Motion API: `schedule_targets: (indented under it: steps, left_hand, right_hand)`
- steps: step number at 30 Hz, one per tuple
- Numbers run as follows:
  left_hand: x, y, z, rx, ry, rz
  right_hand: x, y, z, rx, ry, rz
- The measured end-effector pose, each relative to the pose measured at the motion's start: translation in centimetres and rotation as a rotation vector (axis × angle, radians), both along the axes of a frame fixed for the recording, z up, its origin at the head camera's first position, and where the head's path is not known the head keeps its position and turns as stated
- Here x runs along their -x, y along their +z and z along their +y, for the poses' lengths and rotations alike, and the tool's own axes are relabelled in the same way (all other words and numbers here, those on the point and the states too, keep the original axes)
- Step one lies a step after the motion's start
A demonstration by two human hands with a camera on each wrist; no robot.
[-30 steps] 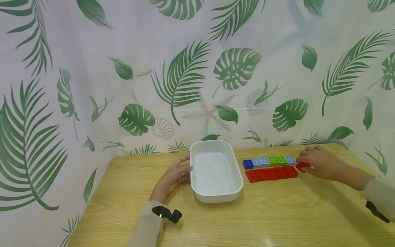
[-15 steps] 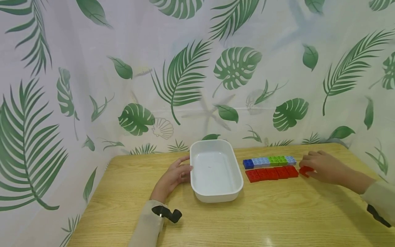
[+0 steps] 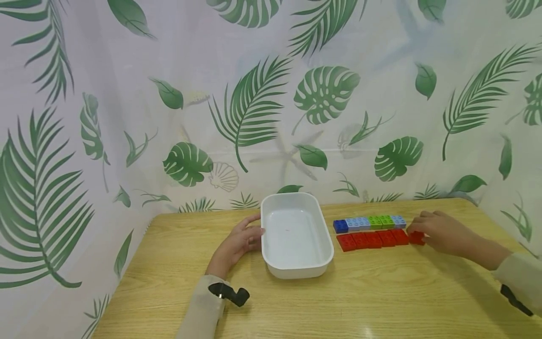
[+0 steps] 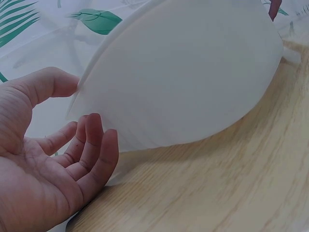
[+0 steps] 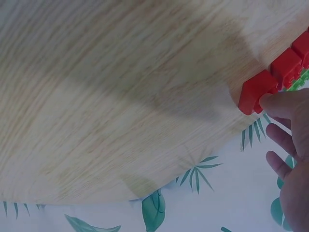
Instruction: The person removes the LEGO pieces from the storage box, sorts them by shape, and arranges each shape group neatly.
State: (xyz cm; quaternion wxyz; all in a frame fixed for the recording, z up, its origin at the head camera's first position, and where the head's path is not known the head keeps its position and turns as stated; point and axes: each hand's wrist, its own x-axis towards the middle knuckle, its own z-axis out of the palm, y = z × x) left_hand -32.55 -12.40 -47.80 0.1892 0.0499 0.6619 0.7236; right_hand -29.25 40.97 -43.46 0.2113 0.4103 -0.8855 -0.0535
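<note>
A white plastic basin (image 3: 296, 269) stands on the wooden table. At its left side is my left hand (image 3: 239, 242), the thumb at the rim and the other fingers loosely bent beside the outer wall (image 4: 183, 77). Far to the right, my right hand (image 3: 442, 233) pinches a red toy brick (image 5: 257, 92) between thumb and fingers. That brick sits at the right end of a row of red bricks (image 3: 372, 239), close beside the last one. Behind runs a second row with a dark blue brick (image 3: 340, 226), light blue bricks (image 3: 357, 222) and green bricks (image 3: 381, 221).
Both brick rows lie to the right of the basin on the wood-grain table (image 3: 338, 301). A white curtain with green leaf prints (image 3: 271, 117) hangs along the table's back and sides. A black strap with a camera (image 3: 228, 294) sits on the left sleeve.
The right hand has shifted slightly, first to the right and then back left, turning the red brick flat against the row's end. The left hand and the basin have stayed put.
</note>
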Motion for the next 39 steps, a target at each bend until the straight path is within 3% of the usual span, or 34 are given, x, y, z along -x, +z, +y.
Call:
schedule_targets:
  steps: [12,20,26,33,39]
  left_hand:
    - [-0.2,0.08,0.09,-0.007,0.016,0.001]
    - [-0.14,-0.03,0.18,-0.004,0.01,0.001]
    - [-0.17,0.26,0.2,-0.001,0.017,-0.008]
    - [-0.17,0.19,0.24,0.003,0.023,-0.009]
    - [-0.11,0.11,0.23,0.003,0.026,-0.001]
  right_hand:
    - [-0.46,0.32,-0.57,-0.041,-0.09,-0.058]
    - [-0.36,0.15,-0.67,-0.022,-0.058,-0.028]
    - [-0.05,0.06,-0.87,-0.015,-0.081,-0.041]
    - [0.26,-0.13,-0.96,0.017,-0.039,-0.005]
    - [0.29,-0.15,-0.99,0.022,-0.066,-0.023]
